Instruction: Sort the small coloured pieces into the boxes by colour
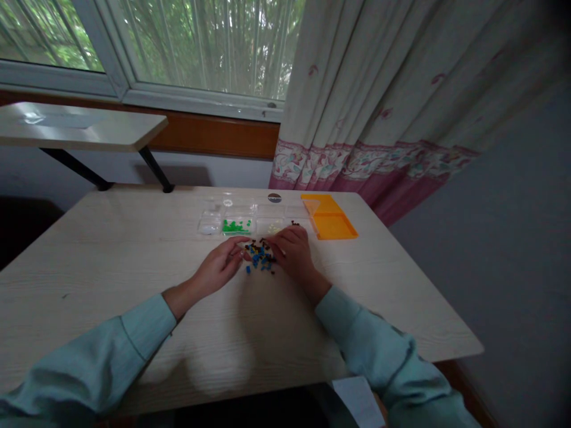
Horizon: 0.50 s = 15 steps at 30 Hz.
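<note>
Pale green sleeves [100, 351] nearest, one at each side, with a white sheet [359, 401] below the near edge of the pale worktop [209, 339]. Farther in, at the left flank of a loose pile of small blue, dark and yellow pieces [262, 257], the left hand [220, 265], thumb and fingers curved in a narrow gap; cannot tell about any piece in the fingertips. At the opposite flank, the right hand [292, 252], back upward, fingers bent inward over the pile's edge; cannot tell about any grip there. On the near side, just apart, a lone blue piece [248, 269]. Beyond the pile, a clear compartment tray [271, 210], with green pieces [236, 226] in one near compartment and pale yellow bits [273, 229] in another. Right of it, an orange container [335, 226]. Behind, a dark disc [275, 198]; farthest, a floral curtain [352, 119] and a window [209, 47].
</note>
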Tool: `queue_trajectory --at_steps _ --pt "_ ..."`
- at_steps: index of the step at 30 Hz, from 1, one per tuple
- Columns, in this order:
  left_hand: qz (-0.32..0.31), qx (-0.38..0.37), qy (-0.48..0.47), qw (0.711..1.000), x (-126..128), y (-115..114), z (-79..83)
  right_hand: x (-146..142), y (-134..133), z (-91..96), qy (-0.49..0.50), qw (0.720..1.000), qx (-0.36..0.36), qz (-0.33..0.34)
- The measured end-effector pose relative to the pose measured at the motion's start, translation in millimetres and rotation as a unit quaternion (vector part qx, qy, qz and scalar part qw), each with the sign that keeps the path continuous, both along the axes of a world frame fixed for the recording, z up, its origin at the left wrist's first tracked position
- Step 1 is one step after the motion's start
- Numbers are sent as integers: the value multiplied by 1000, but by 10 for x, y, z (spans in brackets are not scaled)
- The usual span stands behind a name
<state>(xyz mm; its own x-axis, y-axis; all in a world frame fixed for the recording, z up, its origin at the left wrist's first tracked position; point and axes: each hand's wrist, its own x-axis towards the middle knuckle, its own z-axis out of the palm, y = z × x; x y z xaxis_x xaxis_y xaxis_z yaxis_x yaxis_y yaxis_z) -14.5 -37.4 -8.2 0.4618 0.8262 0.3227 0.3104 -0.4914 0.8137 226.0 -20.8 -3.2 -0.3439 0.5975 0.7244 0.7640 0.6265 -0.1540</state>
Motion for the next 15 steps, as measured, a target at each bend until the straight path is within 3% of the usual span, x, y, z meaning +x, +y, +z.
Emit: queue_trajectory --at_steps 7,15 --pt "7 30 15 999 -24 32 -74 642 360 -100 48 982 -56 -172" --pt "11 37 27 999 -17 15 -43 664 399 -180 64 972 -101 -204"
